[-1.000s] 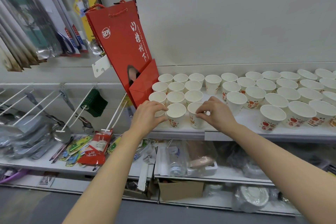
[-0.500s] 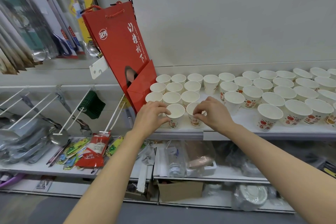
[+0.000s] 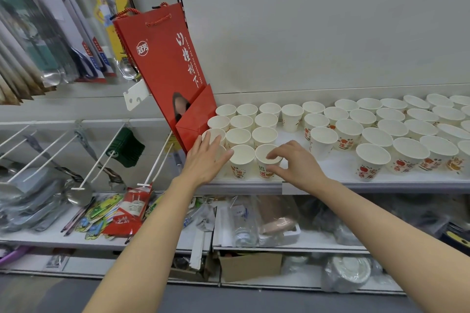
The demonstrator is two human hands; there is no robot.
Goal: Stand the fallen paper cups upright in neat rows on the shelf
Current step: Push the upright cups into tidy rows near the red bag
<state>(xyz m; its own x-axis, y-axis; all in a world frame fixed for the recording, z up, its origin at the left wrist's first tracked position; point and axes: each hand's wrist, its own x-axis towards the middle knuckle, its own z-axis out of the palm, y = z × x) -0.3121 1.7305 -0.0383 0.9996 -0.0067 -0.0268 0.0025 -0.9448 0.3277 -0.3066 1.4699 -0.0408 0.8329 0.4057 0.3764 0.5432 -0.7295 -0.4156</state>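
Observation:
Many white paper cups with red fruit prints stand upright on the white shelf (image 3: 343, 180). At its left end they form tight rows. My left hand (image 3: 206, 160) lies flat with straight fingers against the front-left cup (image 3: 221, 157), its fingertips reaching the cup beside it (image 3: 241, 160). My right hand (image 3: 292, 162) pinches the rim of the third front cup (image 3: 267, 160) between thumb and fingers. To the right, more upright cups (image 3: 372, 160) stand more loosely spaced. No fallen cup is visible.
A red paper gift bag (image 3: 165, 66) leans against the back wall just left of the cups. Packaged utensils (image 3: 50, 40) hang at the upper left, with white peg hooks (image 3: 157, 160) below. Lower shelves hold bags, a bottle and a cardboard box (image 3: 249, 264).
My left hand has flattened from a curled hold on the front cups to straight fingers against them. My right hand stays at the third front cup's rim. The view has shifted slightly.

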